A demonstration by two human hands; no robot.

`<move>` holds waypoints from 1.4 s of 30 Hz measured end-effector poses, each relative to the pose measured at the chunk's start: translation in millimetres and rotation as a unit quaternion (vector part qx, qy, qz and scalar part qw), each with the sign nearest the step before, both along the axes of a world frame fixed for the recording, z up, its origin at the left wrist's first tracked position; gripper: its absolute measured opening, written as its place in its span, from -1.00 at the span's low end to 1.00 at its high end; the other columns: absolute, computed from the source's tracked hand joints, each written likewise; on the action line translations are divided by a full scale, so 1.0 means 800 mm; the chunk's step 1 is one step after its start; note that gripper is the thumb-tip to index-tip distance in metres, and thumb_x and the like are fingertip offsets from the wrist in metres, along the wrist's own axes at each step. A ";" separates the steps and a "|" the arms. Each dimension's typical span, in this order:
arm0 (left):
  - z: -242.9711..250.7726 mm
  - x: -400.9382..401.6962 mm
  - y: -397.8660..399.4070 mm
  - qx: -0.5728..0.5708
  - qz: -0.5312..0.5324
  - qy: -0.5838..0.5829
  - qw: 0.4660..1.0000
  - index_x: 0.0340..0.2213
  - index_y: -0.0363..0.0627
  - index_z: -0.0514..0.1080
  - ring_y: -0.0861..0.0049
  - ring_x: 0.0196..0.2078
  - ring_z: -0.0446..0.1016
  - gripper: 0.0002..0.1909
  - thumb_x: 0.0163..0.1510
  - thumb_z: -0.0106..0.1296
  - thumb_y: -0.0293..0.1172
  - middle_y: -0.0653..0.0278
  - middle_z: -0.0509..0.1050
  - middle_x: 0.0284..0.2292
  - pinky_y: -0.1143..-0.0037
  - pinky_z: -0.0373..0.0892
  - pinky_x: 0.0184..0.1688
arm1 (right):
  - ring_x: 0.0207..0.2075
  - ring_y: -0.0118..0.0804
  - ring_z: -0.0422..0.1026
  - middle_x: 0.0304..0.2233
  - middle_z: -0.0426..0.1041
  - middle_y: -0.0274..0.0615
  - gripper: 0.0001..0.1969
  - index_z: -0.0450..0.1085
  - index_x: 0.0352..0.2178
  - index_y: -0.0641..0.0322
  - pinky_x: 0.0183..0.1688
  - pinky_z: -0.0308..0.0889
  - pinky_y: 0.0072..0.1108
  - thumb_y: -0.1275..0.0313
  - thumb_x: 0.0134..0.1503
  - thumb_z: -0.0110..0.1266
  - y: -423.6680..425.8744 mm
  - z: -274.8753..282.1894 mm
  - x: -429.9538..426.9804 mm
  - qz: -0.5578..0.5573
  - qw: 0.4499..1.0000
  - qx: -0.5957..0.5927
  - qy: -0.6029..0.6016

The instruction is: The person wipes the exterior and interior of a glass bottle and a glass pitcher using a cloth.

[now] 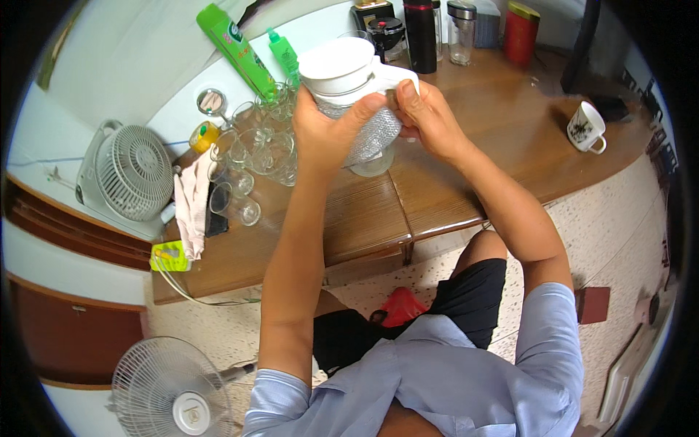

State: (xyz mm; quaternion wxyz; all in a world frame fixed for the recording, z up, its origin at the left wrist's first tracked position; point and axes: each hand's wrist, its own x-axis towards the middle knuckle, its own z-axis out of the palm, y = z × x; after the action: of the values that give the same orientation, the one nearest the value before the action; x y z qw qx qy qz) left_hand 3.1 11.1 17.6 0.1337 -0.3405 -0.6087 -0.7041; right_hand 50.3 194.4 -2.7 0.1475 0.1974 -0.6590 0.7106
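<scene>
A clear pitcher with a diamond-textured body [371,134] and a white lid [338,60] is tilted between my two hands above the wooden table. My left hand [325,128] wraps the near left side of its body, thumb lying across the front below the white collar. At the white handle [401,76], my right hand [431,117] has its thumb on the outside and its fingers curled toward the body. Just beneath the pitcher, a clear glass rim or base [374,165] shows; whether it belongs to the pitcher I cannot tell.
Several stemmed glasses [262,150] crowd the left, beside a pink cloth [191,202] and box fan [131,172]. Behind stand green bottles [237,52], a black flask [420,38], a glass tumbler [461,35] and red canister [520,35]. A white mug [585,127] lies tipped at right.
</scene>
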 end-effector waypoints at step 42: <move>0.018 -0.001 0.003 0.052 -0.007 0.015 0.999 0.06 -0.38 0.35 0.44 -0.03 0.52 -0.05 0.10 0.03 0.42 0.15 0.52 -0.03 0.41 0.45 0.02 | -0.66 -0.60 0.24 -0.67 0.24 -0.45 -0.35 0.39 -0.37 0.20 -0.63 0.14 -0.64 -0.25 0.31 -0.14 0.013 -0.002 -0.017 0.037 0.999 -0.028 0.021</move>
State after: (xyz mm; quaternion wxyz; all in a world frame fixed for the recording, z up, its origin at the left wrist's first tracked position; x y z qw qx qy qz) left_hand 2.4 13.8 31.9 0.1552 -0.3483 -0.5668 -0.7303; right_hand 36.9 204.9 -3.9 0.1398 0.2322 -0.6277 0.7298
